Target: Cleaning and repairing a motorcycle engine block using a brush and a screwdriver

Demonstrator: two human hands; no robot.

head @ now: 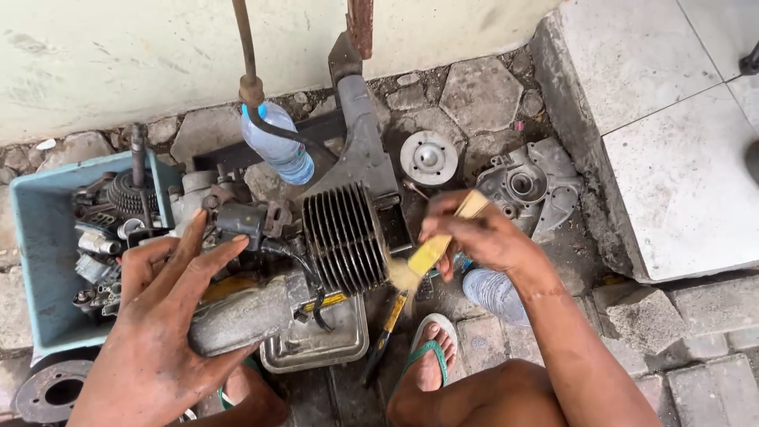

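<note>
Your right hand [482, 237] closed around a paintbrush [427, 255], bristles touching the finned cylinder [344, 237], your left hand [162, 316] spread open on the engine casing [237, 316], water bottle [277, 146] behind, parts bin [39, 261] left, pliers [387, 328] below.

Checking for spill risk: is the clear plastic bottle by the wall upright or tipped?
Tipped. The clear bottle leans neck-up towards the rusty rod, base towards the finned cylinder. Whether it is capped: cannot tell.
</note>
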